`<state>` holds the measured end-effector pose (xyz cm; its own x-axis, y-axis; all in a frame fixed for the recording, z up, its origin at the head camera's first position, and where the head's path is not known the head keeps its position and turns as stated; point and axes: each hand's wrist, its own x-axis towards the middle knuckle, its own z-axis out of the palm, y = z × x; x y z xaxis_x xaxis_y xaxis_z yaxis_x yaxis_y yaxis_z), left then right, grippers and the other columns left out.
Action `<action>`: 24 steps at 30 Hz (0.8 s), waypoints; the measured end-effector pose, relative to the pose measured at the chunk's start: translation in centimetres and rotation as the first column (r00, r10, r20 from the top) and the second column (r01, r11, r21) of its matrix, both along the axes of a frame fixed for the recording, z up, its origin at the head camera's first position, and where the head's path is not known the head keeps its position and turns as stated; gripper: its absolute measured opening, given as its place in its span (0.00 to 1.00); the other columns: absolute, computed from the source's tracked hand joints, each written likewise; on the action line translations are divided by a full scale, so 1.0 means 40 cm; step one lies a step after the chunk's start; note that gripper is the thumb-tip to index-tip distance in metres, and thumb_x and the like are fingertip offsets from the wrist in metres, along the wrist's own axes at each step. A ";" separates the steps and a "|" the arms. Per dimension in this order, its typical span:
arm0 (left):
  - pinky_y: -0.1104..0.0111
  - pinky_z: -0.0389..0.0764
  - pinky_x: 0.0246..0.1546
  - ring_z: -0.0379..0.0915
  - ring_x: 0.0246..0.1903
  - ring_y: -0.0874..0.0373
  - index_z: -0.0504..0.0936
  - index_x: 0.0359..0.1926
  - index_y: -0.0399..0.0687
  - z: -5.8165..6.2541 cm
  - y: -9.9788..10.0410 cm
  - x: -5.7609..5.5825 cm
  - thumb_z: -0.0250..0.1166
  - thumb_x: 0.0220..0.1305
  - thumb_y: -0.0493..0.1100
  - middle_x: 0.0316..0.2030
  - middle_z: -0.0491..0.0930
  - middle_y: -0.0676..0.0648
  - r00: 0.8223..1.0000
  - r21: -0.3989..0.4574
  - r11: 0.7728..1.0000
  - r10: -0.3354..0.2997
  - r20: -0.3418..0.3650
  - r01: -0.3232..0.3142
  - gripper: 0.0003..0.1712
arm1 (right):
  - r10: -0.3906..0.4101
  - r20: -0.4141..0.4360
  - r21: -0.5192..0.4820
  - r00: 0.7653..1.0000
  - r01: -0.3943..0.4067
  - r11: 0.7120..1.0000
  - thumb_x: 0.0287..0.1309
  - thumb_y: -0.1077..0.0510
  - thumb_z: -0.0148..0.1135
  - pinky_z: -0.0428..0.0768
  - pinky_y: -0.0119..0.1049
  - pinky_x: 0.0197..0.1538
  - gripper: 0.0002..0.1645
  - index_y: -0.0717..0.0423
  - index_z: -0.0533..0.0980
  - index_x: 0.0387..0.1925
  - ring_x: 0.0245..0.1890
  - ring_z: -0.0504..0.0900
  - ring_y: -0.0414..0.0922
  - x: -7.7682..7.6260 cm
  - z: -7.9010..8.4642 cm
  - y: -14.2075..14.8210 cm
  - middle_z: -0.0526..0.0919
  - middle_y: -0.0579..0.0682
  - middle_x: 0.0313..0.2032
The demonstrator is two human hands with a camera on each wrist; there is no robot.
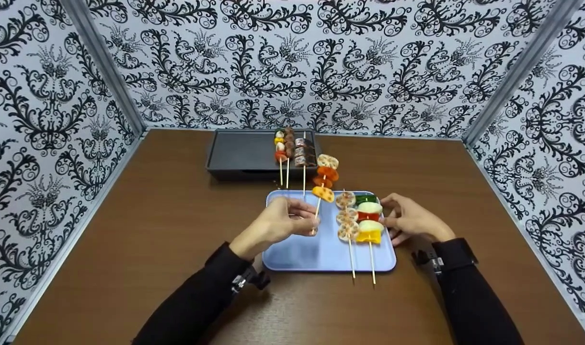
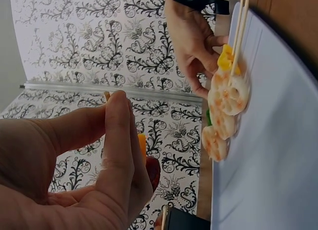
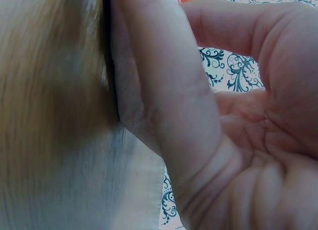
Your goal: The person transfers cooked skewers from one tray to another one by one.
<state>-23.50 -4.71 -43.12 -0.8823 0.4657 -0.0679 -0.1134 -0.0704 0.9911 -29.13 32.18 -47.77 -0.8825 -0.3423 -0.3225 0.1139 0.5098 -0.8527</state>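
In the head view, the left hand (image 1: 287,218) at centre pinches the stick of a skewer (image 1: 323,183), its food upright above the tray (image 1: 292,256) and beside the grill's (image 1: 244,149) near right corner; the right hand (image 1: 411,218) is at the tray's right edge. Two more skewers (image 1: 348,218) lie on the tray, three (image 1: 289,143) on the grill. The step in hand seems to be moving the skewer between tray and grill; the next move likely calls for a firm pinch while it is laid flat, clear of its neighbours. In the left wrist view, thumb and fingertips meet on the stick's end at centre left. In the right wrist view, curved fingers fill the frame; whether they clamp the rim I cannot tell. No brand, label or writing is readable anywhere.
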 end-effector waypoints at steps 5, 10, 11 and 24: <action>0.57 0.89 0.43 0.86 0.36 0.47 0.78 0.54 0.24 -0.016 0.011 0.009 0.72 0.60 0.29 0.41 0.83 0.35 1.000 0.002 1.000 -0.008 0.030 0.008 0.23 | -0.003 0.006 -0.006 1.000 0.003 1.000 0.66 0.63 0.66 0.88 0.57 0.32 0.34 0.57 0.62 0.68 0.27 0.84 0.59 0.000 0.001 -0.001 0.78 0.68 0.38; 0.57 0.89 0.41 0.86 0.34 0.48 0.79 0.52 0.25 -0.032 0.023 0.014 0.72 0.59 0.29 0.39 0.83 0.35 0.999 -0.013 1.000 -0.012 0.052 0.013 0.21 | -0.006 0.005 0.002 1.000 0.006 1.000 0.66 0.63 0.66 0.89 0.56 0.32 0.34 0.56 0.62 0.69 0.28 0.84 0.59 0.002 0.003 -0.002 0.78 0.67 0.38; 0.57 0.89 0.41 0.86 0.34 0.48 0.79 0.52 0.25 -0.035 0.025 0.015 0.72 0.59 0.29 0.39 0.83 0.35 0.998 -0.014 1.000 -0.015 0.054 0.016 0.20 | -0.007 0.003 0.004 1.000 0.007 1.000 0.66 0.63 0.66 0.89 0.56 0.32 0.34 0.56 0.62 0.69 0.28 0.84 0.59 0.002 0.003 -0.002 0.78 0.67 0.38; 0.57 0.89 0.41 0.85 0.32 0.49 0.75 0.52 0.19 -0.060 0.050 0.030 0.72 0.59 0.26 0.39 0.80 0.35 0.991 0.000 0.999 -0.032 0.128 0.033 0.23 | 0.000 0.005 0.003 1.000 0.000 1.000 0.67 0.64 0.64 0.89 0.56 0.32 0.34 0.57 0.60 0.70 0.28 0.84 0.59 0.005 0.006 0.002 0.77 0.68 0.39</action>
